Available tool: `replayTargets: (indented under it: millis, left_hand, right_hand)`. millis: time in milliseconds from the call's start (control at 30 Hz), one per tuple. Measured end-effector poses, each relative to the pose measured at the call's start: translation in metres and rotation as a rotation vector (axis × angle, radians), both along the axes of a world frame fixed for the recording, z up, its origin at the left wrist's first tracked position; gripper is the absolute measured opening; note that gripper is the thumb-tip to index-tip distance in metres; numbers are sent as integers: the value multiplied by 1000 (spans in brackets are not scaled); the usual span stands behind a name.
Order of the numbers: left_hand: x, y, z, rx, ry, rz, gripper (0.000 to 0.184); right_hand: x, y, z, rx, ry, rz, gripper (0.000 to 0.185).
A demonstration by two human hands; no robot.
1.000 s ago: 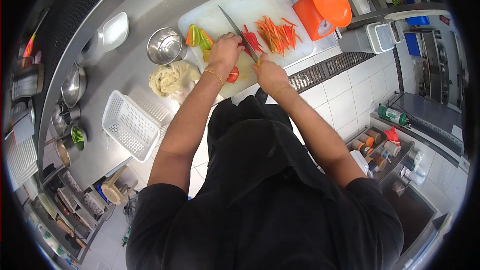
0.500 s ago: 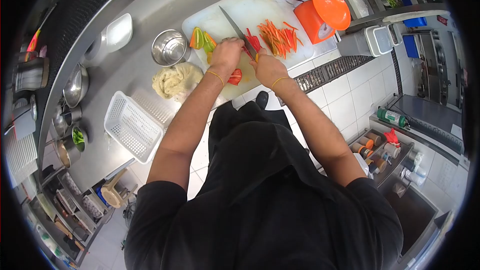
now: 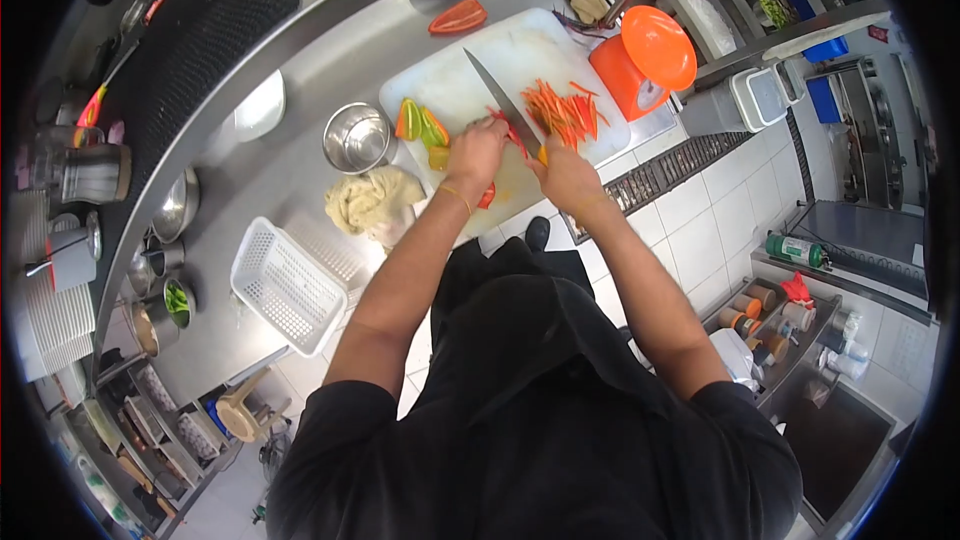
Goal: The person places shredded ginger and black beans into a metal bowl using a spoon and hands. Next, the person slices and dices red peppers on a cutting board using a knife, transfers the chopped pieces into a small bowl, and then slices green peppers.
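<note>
My right hand point(image 3: 568, 180) is closed round the handle of a long kitchen knife point(image 3: 497, 91), whose blade points up and left over the white cutting board point(image 3: 530, 45). Beside the blade, the bent fingers of my left hand point(image 3: 477, 153) press on a red pepper piece point(image 3: 508, 130), mostly hidden by the hand. Thin orange-red pepper strips point(image 3: 563, 112) lie in a pile right of the knife. Left of my left hand are green and yellow pepper pieces point(image 3: 432, 130). Another red pepper piece point(image 3: 487, 197) shows partly behind my left wrist.
An orange scale point(image 3: 640, 65) stands at the board's right. On its left are a steel bowl point(image 3: 358, 138), a crumpled cloth point(image 3: 372, 202) and a white perforated basket point(image 3: 288, 285). A red pepper half point(image 3: 458, 17) lies beyond the board. A metal rail point(image 3: 215, 70) curves along the left.
The view has shifted, so the counter appears lower and further right. The knife has moved to the right relative to my left hand, beside the strip pile. Both hands keep their hold.
</note>
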State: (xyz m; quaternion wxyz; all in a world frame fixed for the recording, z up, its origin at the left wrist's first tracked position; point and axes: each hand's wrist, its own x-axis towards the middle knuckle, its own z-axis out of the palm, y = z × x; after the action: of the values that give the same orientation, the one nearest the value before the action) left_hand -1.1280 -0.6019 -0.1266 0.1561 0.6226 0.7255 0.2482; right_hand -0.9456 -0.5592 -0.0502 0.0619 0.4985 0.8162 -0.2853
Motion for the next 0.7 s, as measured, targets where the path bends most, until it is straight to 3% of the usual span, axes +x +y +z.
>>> replayTargets:
  millis: [133, 200, 267, 367, 467, 700]
  left_hand:
    - [-33, 0, 18, 235, -39, 172, 15]
    - [-63, 25, 37, 218, -64, 215, 19]
    - [-88, 68, 44, 145, 58, 212, 36]
    - [-112, 140, 5, 118, 293, 119, 51]
    - [-124, 189, -17, -188, 240, 196, 61]
    - [-146, 219, -25, -230, 513, 127, 38]
  right_hand:
    - [20, -29, 9, -111, -15, 12, 45]
    - [31, -42, 1, -163, -20, 31, 46]
    - [37, -38, -13, -162, -33, 43, 47]
    - [58, -29, -19, -118, -37, -43, 49]
    - [79, -18, -24, -41, -37, -99, 50]
    - [84, -22, -27, -65, -10, -189, 50]
